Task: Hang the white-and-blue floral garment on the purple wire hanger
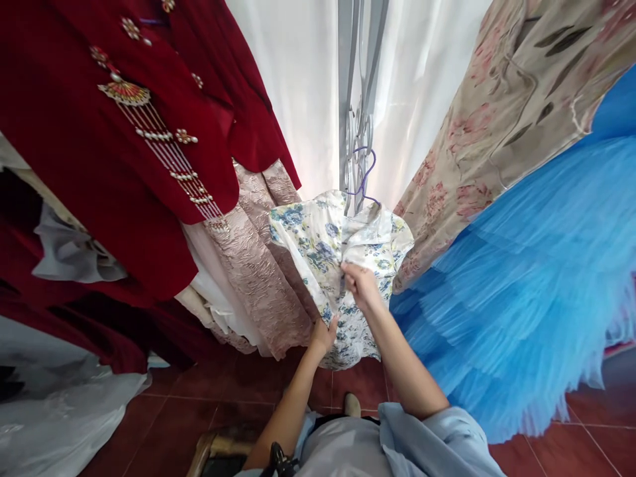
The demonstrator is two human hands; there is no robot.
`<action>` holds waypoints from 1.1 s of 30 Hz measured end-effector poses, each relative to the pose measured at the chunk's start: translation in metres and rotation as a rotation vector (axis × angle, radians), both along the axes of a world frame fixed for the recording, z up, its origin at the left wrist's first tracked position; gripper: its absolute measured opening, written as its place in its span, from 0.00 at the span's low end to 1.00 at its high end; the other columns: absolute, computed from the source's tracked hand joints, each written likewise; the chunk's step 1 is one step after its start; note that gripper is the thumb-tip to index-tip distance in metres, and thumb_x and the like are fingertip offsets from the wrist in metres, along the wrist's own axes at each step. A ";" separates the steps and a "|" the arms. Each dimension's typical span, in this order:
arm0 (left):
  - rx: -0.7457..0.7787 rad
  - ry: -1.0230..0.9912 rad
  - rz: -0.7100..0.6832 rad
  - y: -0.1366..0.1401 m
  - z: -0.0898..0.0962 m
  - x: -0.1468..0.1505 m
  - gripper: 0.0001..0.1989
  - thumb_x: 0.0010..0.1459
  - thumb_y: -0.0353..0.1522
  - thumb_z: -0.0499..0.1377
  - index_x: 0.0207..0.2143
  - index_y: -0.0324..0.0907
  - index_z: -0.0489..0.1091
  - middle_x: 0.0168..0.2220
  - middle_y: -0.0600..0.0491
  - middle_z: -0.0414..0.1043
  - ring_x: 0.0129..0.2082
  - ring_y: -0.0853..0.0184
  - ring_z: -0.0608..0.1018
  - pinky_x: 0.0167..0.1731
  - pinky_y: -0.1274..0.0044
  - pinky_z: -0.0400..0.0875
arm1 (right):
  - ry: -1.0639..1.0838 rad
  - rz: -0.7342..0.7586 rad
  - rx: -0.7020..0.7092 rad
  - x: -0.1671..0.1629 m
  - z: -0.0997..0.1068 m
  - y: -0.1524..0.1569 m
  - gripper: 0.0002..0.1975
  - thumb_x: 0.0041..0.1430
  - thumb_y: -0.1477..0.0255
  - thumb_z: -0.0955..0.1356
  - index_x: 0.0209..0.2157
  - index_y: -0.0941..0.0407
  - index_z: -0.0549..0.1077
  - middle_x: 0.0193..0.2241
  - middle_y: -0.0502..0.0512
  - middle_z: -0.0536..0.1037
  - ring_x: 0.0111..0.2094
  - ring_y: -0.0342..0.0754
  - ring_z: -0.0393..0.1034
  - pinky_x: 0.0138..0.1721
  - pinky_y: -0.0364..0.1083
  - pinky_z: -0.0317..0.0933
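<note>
A white short-sleeved shirt (pixel 318 255) with blue flowers hangs before me on a purple hanger (pixel 368 173). The hanger's hook meets a column of white rings or hooks (pixel 354 126). My left hand (pixel 325 334) grips the shirt's lower left edge, fingers closed on the cloth. Higher up, at the shirt's front opening, my right hand (pixel 362 283) pinches the fabric near the middle of the chest. Part of the shirt's lower front lies behind my right hand and forearm.
Dark red garments (pixel 199 119) with beaded trim and a pink brocade skirt (pixel 268 278) hang at left. At right hang a beige floral dress (pixel 462 152) and a blue tulle skirt (pixel 517 278). White curtains (pixel 298 79) stand behind; a wooden stool-like piece (pixel 201 454) sits at lower left on red tiles.
</note>
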State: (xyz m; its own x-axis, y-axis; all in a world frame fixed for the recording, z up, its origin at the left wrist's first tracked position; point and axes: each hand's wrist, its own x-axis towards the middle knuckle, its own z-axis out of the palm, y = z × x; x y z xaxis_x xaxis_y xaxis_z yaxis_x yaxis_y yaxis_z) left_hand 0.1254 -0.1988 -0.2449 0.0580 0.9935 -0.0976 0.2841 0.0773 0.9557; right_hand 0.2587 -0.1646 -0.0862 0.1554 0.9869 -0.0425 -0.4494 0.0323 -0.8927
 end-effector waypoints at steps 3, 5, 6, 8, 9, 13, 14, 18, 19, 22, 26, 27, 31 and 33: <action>-0.007 0.014 -0.051 0.003 -0.007 0.005 0.18 0.56 0.38 0.61 0.44 0.37 0.78 0.53 0.36 0.76 0.60 0.50 0.73 0.64 0.64 0.60 | 0.014 -0.151 0.152 0.012 0.054 0.034 0.20 0.45 0.62 0.76 0.17 0.54 0.62 0.11 0.42 0.59 0.13 0.36 0.44 0.15 0.41 0.37; -0.010 -0.016 -0.091 0.003 -0.013 0.009 0.19 0.56 0.39 0.60 0.46 0.36 0.77 0.54 0.36 0.75 0.61 0.50 0.72 0.65 0.65 0.59 | 0.013 -0.213 0.236 0.021 0.087 0.057 0.19 0.45 0.63 0.76 0.19 0.55 0.64 0.12 0.42 0.60 0.14 0.36 0.46 0.15 0.41 0.39; -0.006 -0.045 -0.116 0.004 -0.016 0.010 0.20 0.56 0.39 0.60 0.46 0.36 0.77 0.55 0.37 0.75 0.61 0.51 0.72 0.65 0.65 0.58 | 0.008 -0.234 0.266 0.023 0.101 0.067 0.18 0.45 0.62 0.76 0.19 0.55 0.65 0.12 0.42 0.61 0.14 0.36 0.46 0.15 0.41 0.40; 0.005 -0.110 -0.159 0.007 -0.021 0.011 0.21 0.56 0.41 0.61 0.47 0.37 0.77 0.55 0.39 0.75 0.63 0.52 0.70 0.66 0.65 0.57 | -0.031 -0.249 0.297 0.024 0.118 0.082 0.18 0.47 0.62 0.76 0.20 0.56 0.66 0.12 0.42 0.61 0.14 0.36 0.48 0.15 0.41 0.41; 0.005 -0.140 -0.176 0.009 -0.023 0.009 0.21 0.55 0.42 0.61 0.46 0.38 0.77 0.55 0.40 0.76 0.64 0.52 0.69 0.66 0.65 0.56 | -0.066 -0.250 0.299 0.023 0.122 0.087 0.17 0.48 0.62 0.75 0.20 0.56 0.67 0.13 0.42 0.62 0.14 0.36 0.48 0.15 0.41 0.42; -0.051 -0.255 -0.181 0.030 -0.021 -0.014 0.28 0.47 0.47 0.67 0.46 0.38 0.76 0.52 0.40 0.77 0.60 0.47 0.72 0.64 0.59 0.60 | -0.293 -0.340 0.322 0.023 0.108 0.090 0.16 0.56 0.58 0.71 0.26 0.56 0.72 0.16 0.45 0.67 0.16 0.39 0.57 0.19 0.41 0.53; -0.054 -0.283 -0.173 0.038 -0.014 -0.024 0.31 0.46 0.47 0.68 0.48 0.38 0.74 0.52 0.40 0.77 0.60 0.47 0.73 0.63 0.59 0.62 | -0.364 -0.421 0.354 0.027 0.099 0.088 0.17 0.58 0.57 0.70 0.29 0.57 0.73 0.18 0.47 0.69 0.19 0.41 0.61 0.22 0.41 0.57; 0.107 -0.386 -0.105 0.089 0.043 -0.065 0.39 0.53 0.47 0.67 0.63 0.44 0.61 0.65 0.41 0.64 0.65 0.55 0.68 0.63 0.67 0.63 | -0.620 -1.032 0.444 0.063 0.054 0.071 0.19 0.56 0.57 0.72 0.41 0.57 0.73 0.38 0.56 0.76 0.40 0.49 0.70 0.42 0.46 0.65; 0.193 -0.404 -0.072 0.105 0.063 -0.073 0.41 0.54 0.48 0.65 0.66 0.46 0.57 0.67 0.42 0.61 0.66 0.55 0.66 0.63 0.68 0.63 | -0.667 -1.134 0.422 0.074 0.042 0.067 0.21 0.54 0.57 0.73 0.43 0.57 0.73 0.41 0.57 0.75 0.43 0.50 0.69 0.44 0.47 0.64; 0.464 -0.408 0.000 0.152 0.126 -0.087 0.41 0.58 0.53 0.61 0.68 0.49 0.52 0.68 0.41 0.57 0.66 0.55 0.65 0.62 0.68 0.64 | -0.712 -1.045 0.299 0.104 0.009 0.062 0.19 0.57 0.53 0.69 0.32 0.57 0.72 0.30 0.52 0.72 0.35 0.48 0.66 0.37 0.45 0.62; 0.672 -0.343 0.095 0.193 0.185 -0.088 0.34 0.59 0.55 0.58 0.60 0.47 0.63 0.58 0.42 0.69 0.57 0.57 0.74 0.54 0.69 0.70 | -0.454 -0.822 0.202 0.125 -0.021 0.065 0.26 0.56 0.46 0.66 0.22 0.55 0.64 0.18 0.46 0.62 0.24 0.43 0.59 0.27 0.44 0.56; 0.698 -0.310 0.119 0.198 0.193 -0.087 0.31 0.59 0.55 0.58 0.55 0.44 0.67 0.53 0.43 0.73 0.53 0.58 0.76 0.51 0.70 0.71 | -0.343 -0.769 0.181 0.127 -0.028 0.066 0.26 0.53 0.45 0.68 0.23 0.55 0.66 0.19 0.46 0.65 0.24 0.44 0.61 0.27 0.44 0.57; 0.696 -0.345 0.202 0.205 0.208 -0.081 0.27 0.56 0.55 0.60 0.38 0.39 0.71 0.36 0.49 0.75 0.39 0.63 0.78 0.41 0.75 0.73 | -0.056 -0.345 0.019 0.128 -0.051 0.069 0.21 0.44 0.51 0.73 0.28 0.54 0.71 0.23 0.52 0.76 0.29 0.51 0.72 0.32 0.48 0.67; 0.692 -0.426 0.197 0.204 0.213 -0.082 0.25 0.55 0.51 0.62 0.42 0.40 0.71 0.38 0.49 0.75 0.39 0.64 0.78 0.40 0.76 0.73 | -0.052 -0.212 -0.043 0.128 -0.059 0.067 0.18 0.42 0.54 0.73 0.27 0.53 0.71 0.23 0.53 0.77 0.31 0.54 0.75 0.33 0.50 0.69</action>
State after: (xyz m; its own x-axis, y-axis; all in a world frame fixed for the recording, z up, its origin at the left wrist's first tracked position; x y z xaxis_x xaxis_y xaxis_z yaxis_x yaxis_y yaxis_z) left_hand 0.0432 0.0056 -0.0318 -0.2294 0.8171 0.5289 -0.0694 -0.5557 0.8285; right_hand 0.3867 -0.0979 -0.1453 0.3621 0.9294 -0.0707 -0.3896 0.0820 -0.9173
